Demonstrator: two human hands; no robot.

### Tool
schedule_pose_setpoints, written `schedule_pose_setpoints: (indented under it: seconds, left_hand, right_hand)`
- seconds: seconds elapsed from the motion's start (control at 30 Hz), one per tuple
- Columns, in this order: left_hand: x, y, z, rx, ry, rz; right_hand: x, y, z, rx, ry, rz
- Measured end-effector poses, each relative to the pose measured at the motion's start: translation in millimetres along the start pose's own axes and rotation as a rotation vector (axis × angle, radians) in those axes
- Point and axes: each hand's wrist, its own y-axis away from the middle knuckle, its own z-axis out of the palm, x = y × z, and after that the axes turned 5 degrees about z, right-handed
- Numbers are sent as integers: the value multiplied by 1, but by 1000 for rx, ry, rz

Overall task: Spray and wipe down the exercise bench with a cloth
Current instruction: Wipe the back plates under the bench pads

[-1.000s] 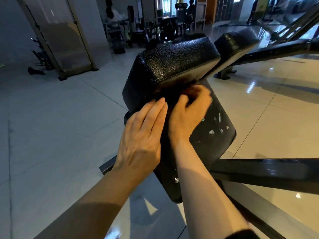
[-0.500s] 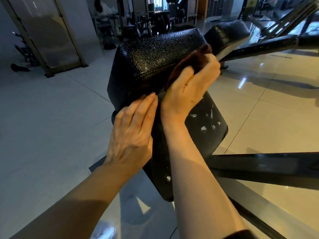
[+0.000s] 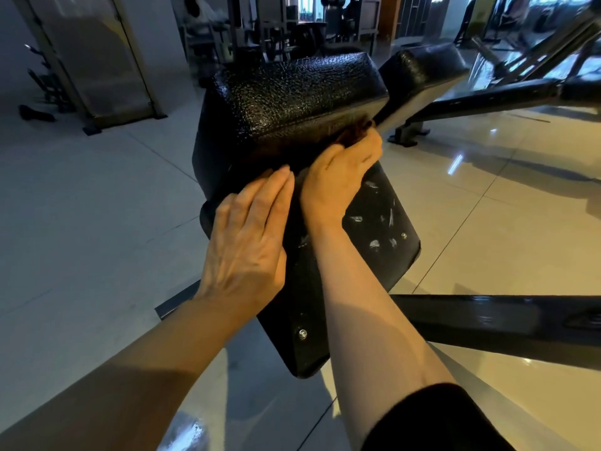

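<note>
A black padded exercise bench (image 3: pixel 292 92) with a textured cushion fills the centre, and its flat black underside panel (image 3: pixel 374 229) slopes toward me. My right hand (image 3: pixel 338 177) grips a dark brown cloth (image 3: pixel 349 133) and presses it into the seam under the cushion's near edge. The cloth is mostly hidden by my fingers. With its fingers straight, my left hand (image 3: pixel 250 236) lies flat on the left part of the panel, beside the right wrist. No spray bottle is in view.
A black steel frame bar (image 3: pixel 507 320) runs to the right at lower height. A second padded bench (image 3: pixel 422 66) stands behind on the right. Glossy floor tiles (image 3: pixel 81 222) surround the bench. Gym machines and a seated person (image 3: pixel 201 11) are far back.
My right hand with the cloth came down from the cushion's top right edge to the seam beneath it. The left hand stayed flat on the panel.
</note>
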Motion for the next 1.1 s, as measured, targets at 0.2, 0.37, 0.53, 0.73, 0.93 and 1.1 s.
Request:
schedule_pose_setpoints:
  seconds: [0.2,0.37,0.53,0.73,0.93,1.1]
  left_hand:
    - [1,1,3,16,-7,-7]
    - [-2,4,3,10,7,-23]
    - [-1,5,3,87,10,-15]
    - [-5,9,3,162,35,-51]
    - [-3,16,-1,80,-25,-39]
    - [-5,15,3,119,1,-58]
  right_hand:
    - [4,12,-20,194,-35,-329]
    - [28,24,-2,-163,231,-284]
    - [14,32,-27,54,1,-293]
    - [17,40,-2,-96,186,-435]
    - [27,51,-24,-35,15,-209]
    - [3,37,-1,92,89,-401]
